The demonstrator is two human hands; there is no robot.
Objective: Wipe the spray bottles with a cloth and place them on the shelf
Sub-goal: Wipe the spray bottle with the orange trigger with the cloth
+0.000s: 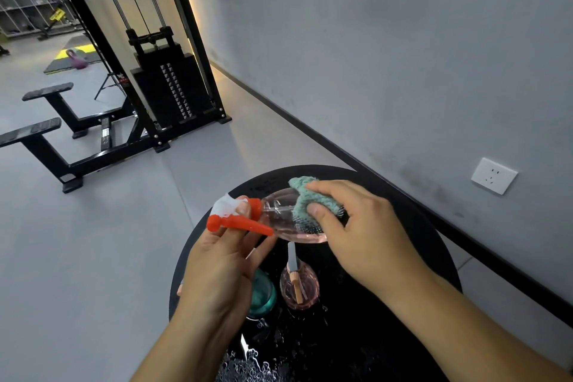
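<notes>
Both hands are busy above the black round table (pixel 428 245). Left hand (pixel 217 260) grips the pink spray bottle (pixel 279 217) by its red top, tipped sideways. Right hand (pixel 356 226) squeezes a green cloth (pixel 305 197) on it. Wiping looks underway; next, turn the bottle.

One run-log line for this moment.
left hand: holds pink spray bottle | right hand: presses cloth on bottle | two bottles wait on table

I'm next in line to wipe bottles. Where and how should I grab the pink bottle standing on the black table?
Probably by the neck, just under the trigger head of the standing pink bottle, coming from above. It stands upright with its round body close beside the teal bottle, so the sides look crowded.
</notes>
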